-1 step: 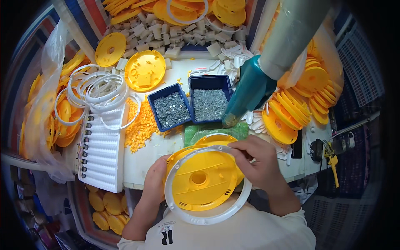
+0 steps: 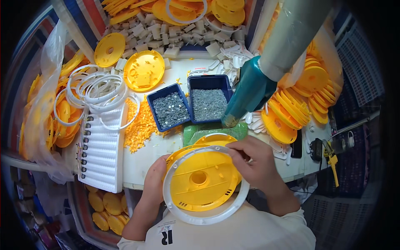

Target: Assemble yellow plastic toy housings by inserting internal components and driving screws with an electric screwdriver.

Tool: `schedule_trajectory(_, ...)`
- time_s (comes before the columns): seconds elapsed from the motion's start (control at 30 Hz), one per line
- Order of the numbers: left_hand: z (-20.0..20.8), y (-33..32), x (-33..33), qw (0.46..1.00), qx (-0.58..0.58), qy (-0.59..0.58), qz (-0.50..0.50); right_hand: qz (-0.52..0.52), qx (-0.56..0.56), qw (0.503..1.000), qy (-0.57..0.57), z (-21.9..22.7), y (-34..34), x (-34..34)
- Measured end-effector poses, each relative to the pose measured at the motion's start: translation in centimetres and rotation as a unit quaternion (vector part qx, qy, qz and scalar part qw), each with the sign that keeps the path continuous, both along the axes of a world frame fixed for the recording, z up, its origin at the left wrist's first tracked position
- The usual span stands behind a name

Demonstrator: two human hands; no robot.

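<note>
White ring (image 2: 200, 219), pinched by right hand (image 2: 255, 161), sits beside left hand (image 2: 155, 180) gripping yellow disc (image 2: 213, 170).

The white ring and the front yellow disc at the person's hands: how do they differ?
The white ring is a narrow band around a wide opening, while the yellow disc is a filled plate with a small centre hole and slots near its edge. The ring looks wider across than the disc. The ring lies in front, overlapping the disc behind it; the right hand pinches the ring's upper right. Both are round.
</note>
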State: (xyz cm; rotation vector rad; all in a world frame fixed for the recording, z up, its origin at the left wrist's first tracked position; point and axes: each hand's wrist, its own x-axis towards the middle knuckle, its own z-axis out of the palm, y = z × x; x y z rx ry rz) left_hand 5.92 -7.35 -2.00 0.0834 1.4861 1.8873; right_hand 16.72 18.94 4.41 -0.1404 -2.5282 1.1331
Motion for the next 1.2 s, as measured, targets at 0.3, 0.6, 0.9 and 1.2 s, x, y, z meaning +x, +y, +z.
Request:
schedule_trajectory(0.3,-0.7,0.7,0.1,0.996,0.085,-0.013,0.002,-0.063,0.077,0.993,0.061,-2.2,-1.3,-0.3)
schedule_trajectory(0.6,0.1,1.9,1.0,0.99,0.138,-0.008,-0.029,-0.078,0.059,0.995,0.029,-2.4,-0.6,-0.3)
schedule_trajectory(0.9,-0.3,1.8,1.1,0.98,0.187,0.055,-0.05,-0.111,0.124,0.984,0.068,-3.2,-1.4,-0.6)
schedule_trajectory(1.2,2.7,1.0,-0.9,0.988,0.09,0.112,-0.059,0.058,-0.164,0.984,-0.041,-3.4,1.2,0.2)
